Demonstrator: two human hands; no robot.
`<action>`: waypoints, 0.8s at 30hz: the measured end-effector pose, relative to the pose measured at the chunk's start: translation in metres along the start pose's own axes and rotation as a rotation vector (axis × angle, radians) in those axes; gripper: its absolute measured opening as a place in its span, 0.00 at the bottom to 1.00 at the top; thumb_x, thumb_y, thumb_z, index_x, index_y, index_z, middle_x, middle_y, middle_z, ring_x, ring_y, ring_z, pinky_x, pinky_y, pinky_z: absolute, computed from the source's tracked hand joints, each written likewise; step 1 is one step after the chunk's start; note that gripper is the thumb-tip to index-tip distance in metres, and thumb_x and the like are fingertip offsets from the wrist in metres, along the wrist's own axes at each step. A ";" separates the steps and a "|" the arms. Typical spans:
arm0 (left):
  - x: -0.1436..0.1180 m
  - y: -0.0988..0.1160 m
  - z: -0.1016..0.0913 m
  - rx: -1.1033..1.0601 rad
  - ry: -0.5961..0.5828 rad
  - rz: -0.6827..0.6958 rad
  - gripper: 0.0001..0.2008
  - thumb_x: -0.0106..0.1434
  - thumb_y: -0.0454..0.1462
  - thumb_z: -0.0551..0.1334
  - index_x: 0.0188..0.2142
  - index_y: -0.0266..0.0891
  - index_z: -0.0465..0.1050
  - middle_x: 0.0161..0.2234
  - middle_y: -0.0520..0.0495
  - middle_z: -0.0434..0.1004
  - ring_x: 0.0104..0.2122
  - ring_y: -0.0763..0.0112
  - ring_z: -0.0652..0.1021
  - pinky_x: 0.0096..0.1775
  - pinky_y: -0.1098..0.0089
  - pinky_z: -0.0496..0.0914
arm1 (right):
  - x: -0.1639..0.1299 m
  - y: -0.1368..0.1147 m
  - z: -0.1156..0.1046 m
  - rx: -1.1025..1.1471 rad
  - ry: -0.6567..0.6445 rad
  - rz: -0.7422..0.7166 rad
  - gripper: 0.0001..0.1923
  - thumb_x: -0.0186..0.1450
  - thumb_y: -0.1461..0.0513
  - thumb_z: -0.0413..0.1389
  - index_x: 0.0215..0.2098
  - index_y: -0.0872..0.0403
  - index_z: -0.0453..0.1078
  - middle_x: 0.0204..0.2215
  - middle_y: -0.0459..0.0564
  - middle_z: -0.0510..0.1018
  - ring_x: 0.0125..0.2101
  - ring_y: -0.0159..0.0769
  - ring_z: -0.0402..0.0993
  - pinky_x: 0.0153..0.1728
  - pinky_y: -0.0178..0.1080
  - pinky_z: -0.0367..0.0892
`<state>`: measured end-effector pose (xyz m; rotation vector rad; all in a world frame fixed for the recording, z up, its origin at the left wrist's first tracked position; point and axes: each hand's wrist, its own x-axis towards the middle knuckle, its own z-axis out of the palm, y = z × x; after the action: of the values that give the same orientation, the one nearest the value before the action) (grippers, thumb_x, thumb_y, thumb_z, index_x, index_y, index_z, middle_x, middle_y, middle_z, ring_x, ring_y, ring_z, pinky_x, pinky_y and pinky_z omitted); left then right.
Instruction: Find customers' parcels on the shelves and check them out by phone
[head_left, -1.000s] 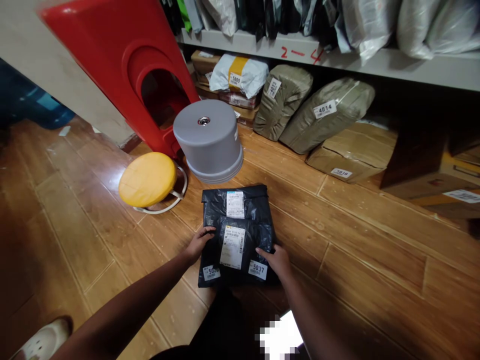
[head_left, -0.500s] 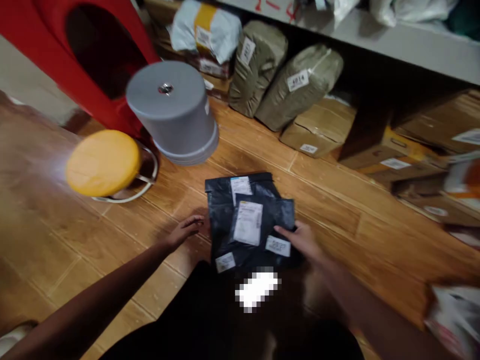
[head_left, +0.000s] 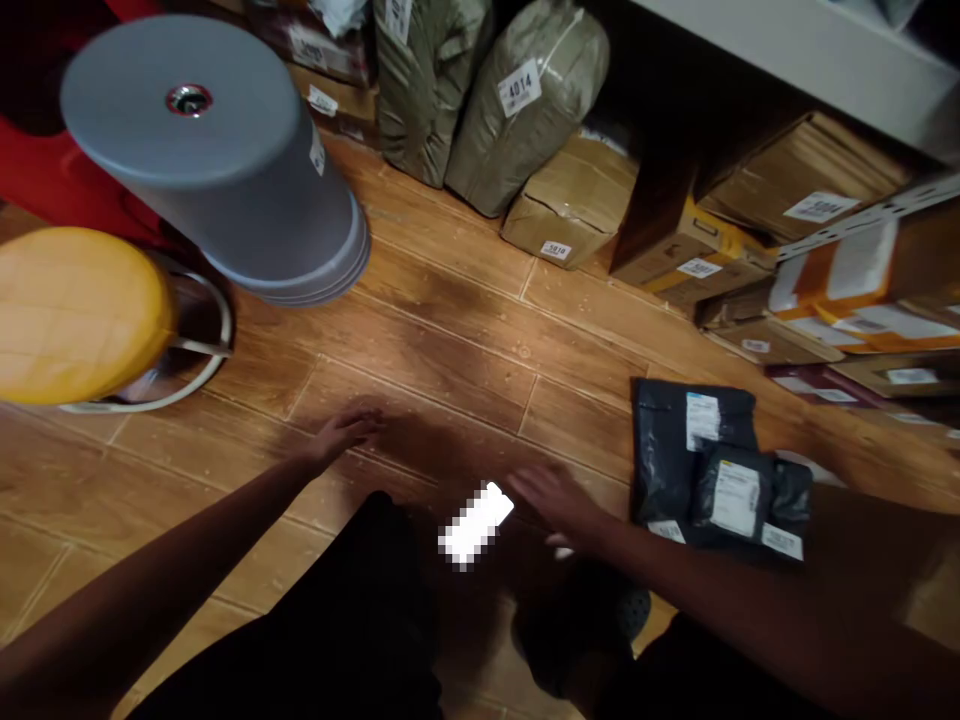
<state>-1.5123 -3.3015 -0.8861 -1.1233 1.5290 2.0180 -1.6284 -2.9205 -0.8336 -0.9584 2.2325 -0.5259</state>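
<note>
My left hand hovers above the wooden floor with its fingers stretched out and nothing in them. My right hand is also open, its fingers pointing left, just right of a bright, pixelated rectangle whose kind I cannot make out. To the right of my right forearm lies a large black mailer bag with a white label. A smaller black mailer bag rests on it, also labelled. My forearm passes close to their lower edge, and neither hand touches them.
At the left are a yellow round stool and an upturned grey bucket. Olive wrapped parcels and a cardboard box stand beneath the grey shelf. More boxes are stacked at the right. My dark-clothed legs are below.
My right hand has let go of the black mailer bags, which now lie farther right. The view has shifted, so the stool and bucket appear farther left and larger.
</note>
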 end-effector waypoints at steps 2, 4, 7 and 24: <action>-0.002 -0.002 0.003 -0.001 0.015 0.006 0.34 0.35 0.56 0.70 0.38 0.39 0.75 0.42 0.40 0.79 0.45 0.55 0.76 0.42 0.64 0.68 | 0.018 -0.015 0.034 0.041 -0.117 -0.165 0.29 0.50 0.55 0.62 0.51 0.50 0.70 0.50 0.51 0.76 0.52 0.43 0.70 0.55 0.43 0.64; -0.003 -0.006 0.005 0.007 0.017 0.006 0.33 0.36 0.56 0.70 0.38 0.39 0.75 0.42 0.40 0.79 0.42 0.57 0.77 0.41 0.64 0.68 | 0.031 -0.023 0.058 0.049 -0.136 -0.207 0.17 0.58 0.58 0.55 0.45 0.50 0.73 0.45 0.51 0.79 0.49 0.38 0.73 0.53 0.39 0.66; -0.003 -0.014 0.017 0.054 0.004 0.003 0.29 0.37 0.54 0.70 0.36 0.40 0.76 0.39 0.42 0.80 0.38 0.59 0.77 0.39 0.63 0.68 | 0.042 -0.025 0.068 0.043 -0.157 -0.259 0.08 0.55 0.61 0.59 0.35 0.49 0.75 0.38 0.50 0.81 0.43 0.38 0.76 0.48 0.39 0.70; -0.246 0.283 0.158 -0.196 -0.980 -0.108 0.44 0.44 0.67 0.58 0.44 0.32 0.75 0.38 0.34 0.79 0.36 0.51 0.79 0.36 0.57 0.73 | -0.011 -0.220 -0.330 0.985 -0.008 -0.159 0.45 0.51 0.49 0.63 0.62 0.49 0.53 0.52 0.57 0.71 0.42 0.42 0.75 0.41 0.46 0.71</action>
<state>-1.6167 -3.2112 -0.5034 -0.1472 0.7553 2.1491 -1.7434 -3.0216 -0.4672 -0.5805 1.5444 -1.4900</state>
